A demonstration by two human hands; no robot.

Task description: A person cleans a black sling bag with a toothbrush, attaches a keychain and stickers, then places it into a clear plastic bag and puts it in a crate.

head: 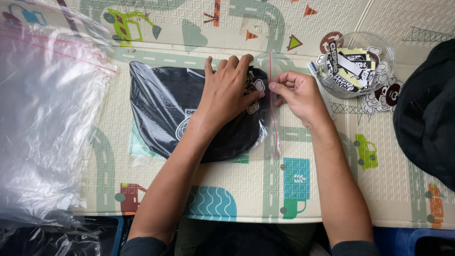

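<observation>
Two bare hands show over the play mat (237, 199): one left hand (227, 92) and one right hand (296, 95). There is one clear zip bag (272, 132) with one folded black garment (161, 109) inside it, one heap of empty clear plastic bags (47, 118) whose number cannot be told, and one further dark piece of cloth (426, 114) at the right edge. One clear round bowl (379, 50) holds a bundle of stickers (353, 68) too tightly stacked to count, with a few more lying beside it, and one white toothbrush (318, 80) lies just next to the bowl.

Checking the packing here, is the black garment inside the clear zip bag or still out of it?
Inside. The black garment lies under glossy clear plastic of the zip bag; left hand presses it flat, right hand pinches the bag's red-striped edge.
</observation>
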